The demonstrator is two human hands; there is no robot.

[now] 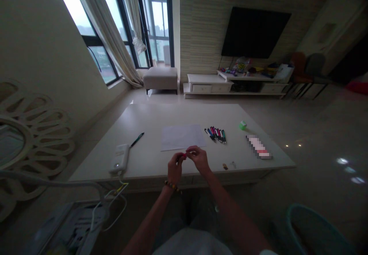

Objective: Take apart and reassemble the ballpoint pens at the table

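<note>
Our left hand (pixel 174 167) and right hand (pixel 199 159), each grip narrow, pinch a small red piece (pixel 184 155) over the white bench (pixel 152 163); paper (pixel 182 135) lies just beyond, pens (pixel 219 134) beside it, television (pixel 255 32) on the far wall (pixel 201 25).

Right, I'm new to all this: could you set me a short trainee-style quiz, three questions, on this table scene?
1. On the white table, what lies between the lone slim dark pen and the cluster of slim multicoloured pens?
2. True or false: the small green-and-white object is left of the cluster of pens.
3. The left hand and right hand meet at a small pinkish-red piece. Which wrist wears the dark beaded bracelet? A) left B) right C) both

Key:
1. The flat white paper sheet.
2. False; it is to their right.
3. A.
</note>
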